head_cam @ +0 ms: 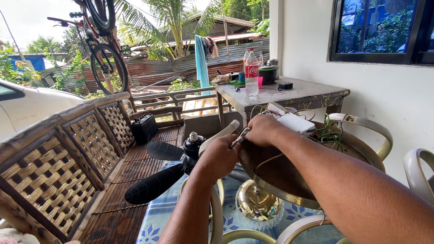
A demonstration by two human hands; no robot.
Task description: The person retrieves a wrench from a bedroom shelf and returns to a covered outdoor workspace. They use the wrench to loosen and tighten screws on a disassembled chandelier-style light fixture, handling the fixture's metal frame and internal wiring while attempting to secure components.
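A brass ceiling-fan housing (275,174) lies open side up in front of me, with green and white wires (329,133) and a white box (296,122) inside it. My left hand (219,158) is closed on a thin metal tool (238,138) at the housing's near rim. My right hand (262,129) rests fisted on the rim beside the white box, and what it grips is hidden. Cream curved blade brackets (370,124) stick out around the housing. A shiny gold dome (255,203) sits beneath it.
A black fan with dark blades (156,183) lies on the bamboo bench (68,158) to my left. A black box (144,128) sits on the bench. A concrete table (289,96) holds bottles (251,72) and a pot (269,72). A blue patterned cloth (156,221) lies below.
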